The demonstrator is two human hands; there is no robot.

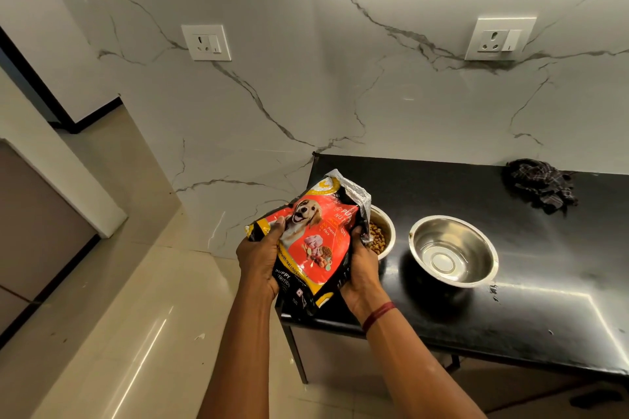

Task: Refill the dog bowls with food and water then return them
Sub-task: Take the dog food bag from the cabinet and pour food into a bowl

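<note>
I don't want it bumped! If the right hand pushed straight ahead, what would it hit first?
Probably the steel bowl of kibble, right beyond the right hand gripping the puppy food bag; depth is uncertain.

Both hands (258, 257) (362, 269) full with food bag (316, 238), which covers most of the kibble bowl (383, 231) at desk's 9 o'clock edge. Empty steel bowl (452, 250) just beside it, unobstructed from above. Dark cloth (541, 185) at 1 o'clock by wall. Desk (544, 299) bare toward 3 and 5 o'clock.

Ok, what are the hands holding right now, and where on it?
Both hold the puppy food bag: left hand on its left edge, right hand on its right edge near the bottom.
</note>
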